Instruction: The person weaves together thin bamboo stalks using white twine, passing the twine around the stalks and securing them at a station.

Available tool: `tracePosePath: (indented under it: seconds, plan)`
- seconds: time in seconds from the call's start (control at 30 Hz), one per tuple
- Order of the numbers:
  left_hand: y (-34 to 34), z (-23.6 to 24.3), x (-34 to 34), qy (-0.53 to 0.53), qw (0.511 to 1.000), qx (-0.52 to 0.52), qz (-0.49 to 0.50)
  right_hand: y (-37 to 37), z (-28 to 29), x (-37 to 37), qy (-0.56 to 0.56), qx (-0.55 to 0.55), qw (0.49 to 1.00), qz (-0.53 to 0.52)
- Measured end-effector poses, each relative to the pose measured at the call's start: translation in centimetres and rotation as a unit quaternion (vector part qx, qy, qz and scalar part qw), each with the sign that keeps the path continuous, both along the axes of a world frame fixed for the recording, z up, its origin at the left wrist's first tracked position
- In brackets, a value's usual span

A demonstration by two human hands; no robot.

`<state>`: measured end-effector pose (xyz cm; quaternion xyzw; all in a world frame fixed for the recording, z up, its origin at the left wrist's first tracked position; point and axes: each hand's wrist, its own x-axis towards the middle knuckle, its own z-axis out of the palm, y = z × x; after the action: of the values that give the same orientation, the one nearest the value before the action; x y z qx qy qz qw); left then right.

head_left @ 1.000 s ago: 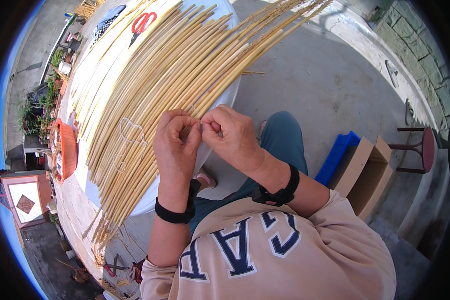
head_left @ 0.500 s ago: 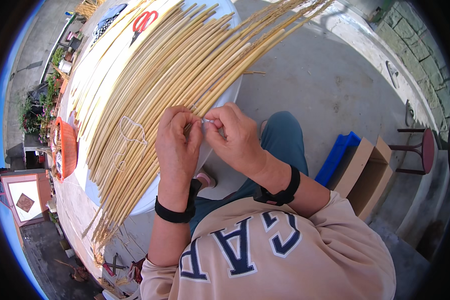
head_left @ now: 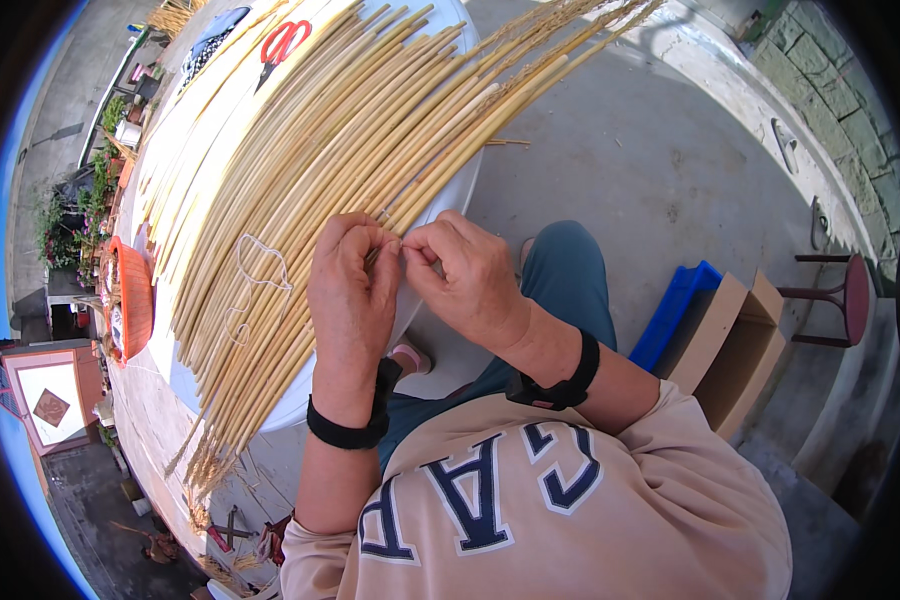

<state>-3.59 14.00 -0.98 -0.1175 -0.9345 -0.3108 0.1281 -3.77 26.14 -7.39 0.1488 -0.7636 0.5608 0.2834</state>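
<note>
A wide row of straw-coloured plant stalks [head_left: 300, 190] lies side by side on a round white table [head_left: 452, 200]. Over the stalks' near left part runs a loose loop of white string [head_left: 260, 280]. Thumb and fingers pinched, my left hand [head_left: 353, 285] is at the near edge of the row. My right hand [head_left: 470, 285] is pinched too, its fingertips meeting the left ones. Between them only a tiny bit of the white string shows; the fingers hide the rest. Red-handled scissors [head_left: 286, 45] lie on the stalks at the far side.
An orange basket [head_left: 138, 300] stands left of the stalks. Blue cloth [head_left: 215, 40] lies at the table's far left. On the right are a blue crate [head_left: 675, 315], an open cardboard box [head_left: 705, 345] and a dark red stool [head_left: 855, 300]. Feathery stalk tips overhang the table.
My right hand has moved slightly left, so its fingertips now meet those of my left hand. Less of the white string shows between them.
</note>
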Motion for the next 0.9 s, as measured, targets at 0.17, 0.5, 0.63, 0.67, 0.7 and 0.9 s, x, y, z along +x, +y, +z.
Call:
tracePosePath:
  seconds: [0.17,0.5,0.63,0.67,0.7,0.9]
  plan:
    - [0.05,0.04,0.03,0.0,1.0,0.007,-0.003,-0.01,0.11,-0.08,-0.014,-0.005,1.0,0.004]
    - [-0.11,-0.3,0.06,0.01,1.0,-0.008,-0.006,0.13,0.5,-0.32,-0.036,-0.012,0.999,0.019]
    - [-0.1,-0.42,0.0,0.012,1.0,-0.01,-0.008,-0.08,0.27,-0.48,-0.034,-0.002,0.999,0.0]
    - [-0.14,-0.47,-0.02,0.011,1.0,-0.008,-0.008,-0.09,0.29,-0.5,-0.033,-0.002,0.999,0.0]
    - [-0.11,-0.44,0.01,0.011,1.0,-0.008,-0.008,-0.08,0.31,-0.5,-0.032,-0.002,0.999,-0.001]
    - [-0.07,-0.3,0.03,0.01,1.0,-0.015,-0.003,0.15,0.32,-0.45,-0.049,-0.019,0.998,0.015]
